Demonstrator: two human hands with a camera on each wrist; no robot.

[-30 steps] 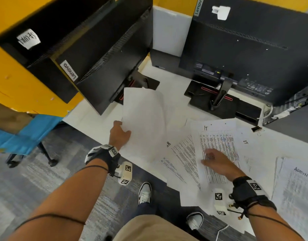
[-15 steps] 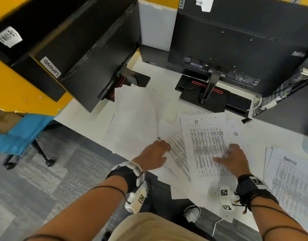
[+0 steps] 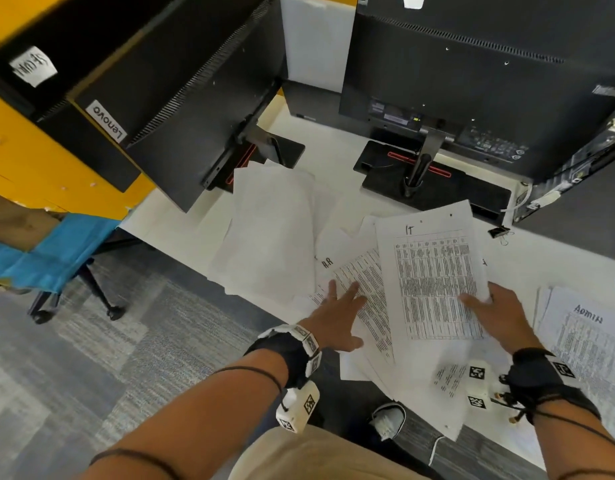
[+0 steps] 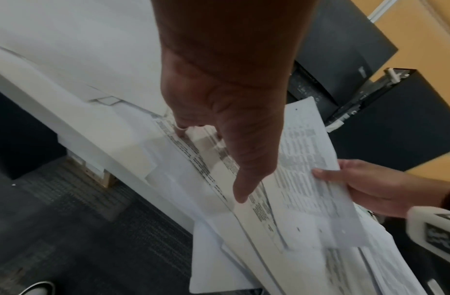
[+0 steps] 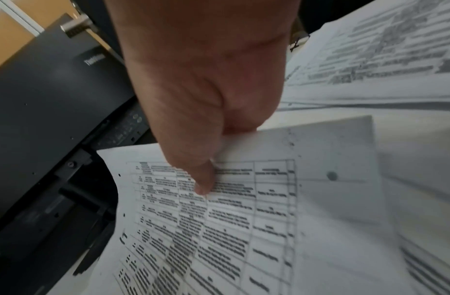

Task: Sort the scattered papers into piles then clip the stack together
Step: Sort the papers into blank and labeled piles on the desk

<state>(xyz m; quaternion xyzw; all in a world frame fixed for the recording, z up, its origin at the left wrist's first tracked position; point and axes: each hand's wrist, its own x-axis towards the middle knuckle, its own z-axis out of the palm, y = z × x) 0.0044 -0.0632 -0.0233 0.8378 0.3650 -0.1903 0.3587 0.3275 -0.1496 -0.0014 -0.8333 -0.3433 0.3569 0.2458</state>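
Printed sheets lie scattered on the white desk. My right hand pinches the right edge of the sheet headed IT, with the thumb on top and the fingers under it; the right wrist view shows this IT sheet raised off the papers below. My left hand lies flat with spread fingers on the sheet headed HR, and in the left wrist view its fingers touch the print. A black binder clip sits on the desk just right of the IT sheet.
A pile of blank-side sheets lies at the left, an Admin pile at the right. Two black monitors on stands close off the back. Several sheets overhang the desk's front edge above my shoe.
My left hand let go of the blank sheet on the left pile and moved right onto the HR sheet. My right hand slid to the IT sheet's right edge and took hold of it.
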